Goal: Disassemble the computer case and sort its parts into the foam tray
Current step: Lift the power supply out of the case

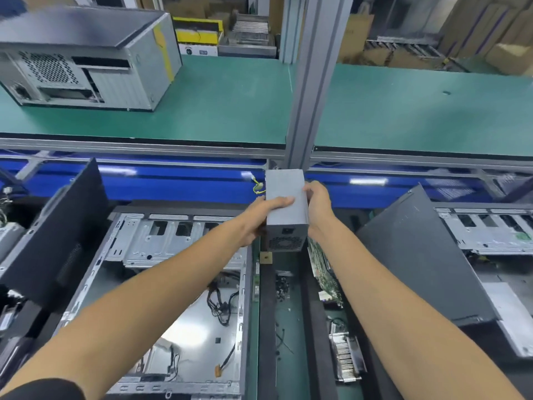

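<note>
A grey power supply unit (285,209) is held in the air between both hands, its fan grille and socket facing me, a yellow-wired connector trailing off its far left corner. My left hand (259,217) grips its left side with the thumb across the top. My right hand (318,209) grips its right side. Below left lies the open computer case (161,284), stripped to bare metal with loose black cables inside. The black foam tray (313,313) sits under the unit; a green circuit board (326,272) and a finned heatsink (346,356) rest in it.
A detached black side panel (424,255) leans at the right over another open case (490,229). Another black panel (57,226) stands at the left. A closed grey case (92,62) sits on the raised green shelf. An aluminium post (308,82) rises straight ahead.
</note>
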Motion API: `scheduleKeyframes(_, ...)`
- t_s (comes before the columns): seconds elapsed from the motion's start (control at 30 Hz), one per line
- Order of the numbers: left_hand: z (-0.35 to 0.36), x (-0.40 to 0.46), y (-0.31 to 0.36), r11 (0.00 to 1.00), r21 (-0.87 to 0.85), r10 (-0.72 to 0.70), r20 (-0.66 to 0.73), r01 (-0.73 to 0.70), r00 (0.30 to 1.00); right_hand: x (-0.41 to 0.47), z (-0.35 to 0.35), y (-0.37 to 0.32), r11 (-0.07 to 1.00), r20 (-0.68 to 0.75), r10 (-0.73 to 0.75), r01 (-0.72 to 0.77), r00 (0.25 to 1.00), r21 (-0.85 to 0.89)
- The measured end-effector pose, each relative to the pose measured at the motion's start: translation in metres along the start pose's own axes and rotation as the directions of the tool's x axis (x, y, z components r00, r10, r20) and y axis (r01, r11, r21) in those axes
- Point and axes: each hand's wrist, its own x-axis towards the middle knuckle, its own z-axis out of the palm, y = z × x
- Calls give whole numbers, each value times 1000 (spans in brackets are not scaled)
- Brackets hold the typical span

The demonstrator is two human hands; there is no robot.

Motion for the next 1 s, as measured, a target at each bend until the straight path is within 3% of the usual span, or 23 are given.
scheduleKeyframes(0.1, -1, 4, 12, 978, 200, 83, -127, -56, 988, -3, 3, 3, 991, -46, 18, -12, 999, 133)
scheduleKeyframes(0.23, -3, -1, 27, 931, 342, 214, -223, -129, 951, -11, 14, 1, 957, 41, 5, -17, 999, 289)
scheduleKeyframes(0.37, -27, -13, 52, 906, 349, 327, -222, -238, 919, -22, 33, -15, 920, 188, -42, -35, 981, 390)
scheduleKeyframes(0.47, -39, -24, 75, 822, 527, 346, -165, -214, 924, -30, 48, -18, 895, 246, -48, -68, 968, 441)
scheduleKeyframes(0.57, -52, -26, 76, 752, 638, 317, -127, -168, 940, -35, 61, -5, 890, 262, -24, -99, 965, 444)
scheduleKeyframes(0.7, -74, -23, 52, 764, 623, 285, -97, -166, 954, -23, 62, 27, 866, 281, -14, -129, 960, 483)
scheduleKeyframes(0.77, -81, -23, 44, 763, 611, 312, -63, -211, 948, -10, 56, 37, 884, 246, -63, -60, 967, 464)
scheduleKeyframes(0.83, -83, -26, 43, 730, 638, 337, -25, -244, 941, 4, 47, 50, 934, 82, -68, 35, 994, 356)
scheduleKeyframes(0.9, -83, -29, 45, 704, 667, 328, -1, -244, 945, 20, 35, 72, 990, -137, -128, 135, 982, 41)
scheduleKeyframes(0.93, -83, -30, 46, 695, 679, 316, 8, -237, 949, 26, 27, 89, 954, -151, -240, 204, 959, -221)
scheduleKeyframes(1.0, -82, -30, 48, 670, 708, 303, 16, -225, 953, 37, 11, 126, 703, 42, -395, 331, 918, -629)
